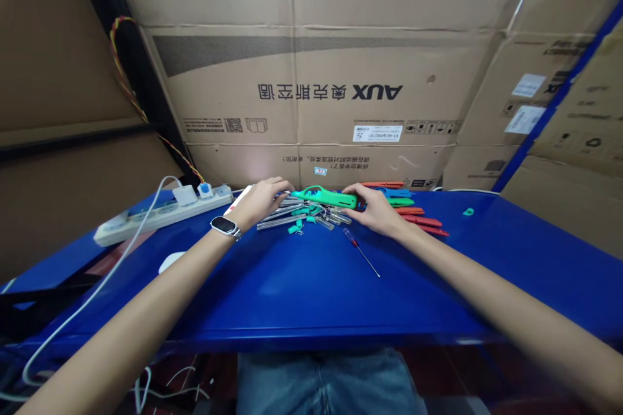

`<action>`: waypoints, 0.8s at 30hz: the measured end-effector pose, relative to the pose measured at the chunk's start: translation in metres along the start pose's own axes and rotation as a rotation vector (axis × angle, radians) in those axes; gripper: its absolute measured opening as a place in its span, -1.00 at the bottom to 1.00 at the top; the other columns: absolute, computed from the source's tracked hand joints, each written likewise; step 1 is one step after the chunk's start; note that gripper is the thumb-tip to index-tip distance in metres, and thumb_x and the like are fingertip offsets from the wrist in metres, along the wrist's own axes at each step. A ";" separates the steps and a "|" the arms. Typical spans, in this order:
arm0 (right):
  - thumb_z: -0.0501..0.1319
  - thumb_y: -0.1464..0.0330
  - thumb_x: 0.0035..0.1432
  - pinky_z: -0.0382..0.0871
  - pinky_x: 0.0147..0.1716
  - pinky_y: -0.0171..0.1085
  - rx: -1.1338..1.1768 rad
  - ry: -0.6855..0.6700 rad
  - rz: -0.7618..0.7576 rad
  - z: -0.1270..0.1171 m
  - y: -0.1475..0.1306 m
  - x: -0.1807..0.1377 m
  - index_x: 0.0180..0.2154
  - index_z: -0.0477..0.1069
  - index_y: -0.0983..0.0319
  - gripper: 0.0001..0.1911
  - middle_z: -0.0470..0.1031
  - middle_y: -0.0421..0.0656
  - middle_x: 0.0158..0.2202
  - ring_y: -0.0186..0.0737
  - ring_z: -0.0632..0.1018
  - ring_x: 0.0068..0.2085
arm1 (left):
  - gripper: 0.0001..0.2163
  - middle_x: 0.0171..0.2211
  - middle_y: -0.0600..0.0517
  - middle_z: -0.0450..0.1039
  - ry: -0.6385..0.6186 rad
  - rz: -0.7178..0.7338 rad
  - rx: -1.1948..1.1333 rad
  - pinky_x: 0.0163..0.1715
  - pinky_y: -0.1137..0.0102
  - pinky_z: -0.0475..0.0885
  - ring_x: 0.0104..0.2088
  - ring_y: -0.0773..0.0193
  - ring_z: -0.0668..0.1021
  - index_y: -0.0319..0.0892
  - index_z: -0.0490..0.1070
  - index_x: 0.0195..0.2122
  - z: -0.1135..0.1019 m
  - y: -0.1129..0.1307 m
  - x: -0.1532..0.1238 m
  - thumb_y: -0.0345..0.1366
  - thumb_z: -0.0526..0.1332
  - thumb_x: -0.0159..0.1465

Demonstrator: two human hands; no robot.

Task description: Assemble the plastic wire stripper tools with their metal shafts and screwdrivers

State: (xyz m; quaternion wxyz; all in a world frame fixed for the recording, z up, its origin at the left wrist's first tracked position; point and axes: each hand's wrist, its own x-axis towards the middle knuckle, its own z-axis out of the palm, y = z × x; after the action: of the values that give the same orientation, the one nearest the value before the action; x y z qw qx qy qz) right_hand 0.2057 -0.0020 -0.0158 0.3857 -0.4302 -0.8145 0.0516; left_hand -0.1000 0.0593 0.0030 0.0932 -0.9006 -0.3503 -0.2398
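A green long-reach lighter (335, 198) is held level over the middle of the blue table, between my two hands. My left hand (267, 200), with a silver-banded watch on its wrist, has its fingers closed at the lighter's left, nozzle end. My right hand (376, 209) grips the wide handle end between thumb and fingers. Under the lighter lies a pile of metal tubes (272, 223), small teal plastic parts (295, 228) and clear little cylinders (325, 223). In front of the pile rests a screwdriver (361, 251) with a purple and red handle, its tip toward me.
Red and orange handle shells (428, 225) lie beyond my right hand, with blue pieces (396, 193) behind. One teal part (468, 212) sits alone at the right. A white power strip (163, 215) with cables stands left. Cardboard (311, 58) walls the table's (292, 298) back.
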 end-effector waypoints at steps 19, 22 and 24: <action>0.54 0.21 -0.21 0.50 -0.44 -0.29 1.033 -0.029 0.526 0.020 -0.028 -0.016 -0.25 0.53 0.28 -0.53 0.57 -0.20 -0.50 -0.30 0.58 -0.50 | -0.55 0.11 -0.14 0.37 -0.008 0.170 0.052 0.07 0.10 0.33 0.07 -0.05 0.44 -0.16 0.31 0.14 -0.019 0.071 -0.008 -0.21 0.22 0.22; 0.52 0.21 -0.15 0.49 -0.44 -0.32 1.068 -0.102 0.520 0.023 -0.039 -0.022 -0.23 0.53 0.29 -0.55 0.58 -0.20 -0.51 -0.33 0.57 -0.50 | -0.61 0.03 -0.12 0.41 -0.096 0.264 0.023 0.02 0.14 0.37 0.01 -0.01 0.49 -0.14 0.31 0.13 -0.014 0.097 -0.008 -0.14 0.20 0.32; 0.52 0.22 -0.14 0.51 -0.41 -0.32 1.074 -0.122 0.518 0.025 -0.042 -0.024 -0.21 0.52 0.28 -0.55 0.59 -0.19 -0.49 -0.32 0.59 -0.48 | -0.74 -0.03 -0.09 0.44 -0.108 0.241 -0.070 -0.10 0.25 0.43 -0.07 0.09 0.53 -0.14 0.35 0.06 -0.005 0.101 -0.010 -0.18 0.14 0.40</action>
State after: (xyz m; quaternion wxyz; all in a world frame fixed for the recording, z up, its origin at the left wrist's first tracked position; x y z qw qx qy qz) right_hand 0.1692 -0.0401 -0.0295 0.4766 -0.3561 -0.5637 0.5730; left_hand -0.0400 -0.0223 0.0025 0.0710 -0.9505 -0.2354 -0.1901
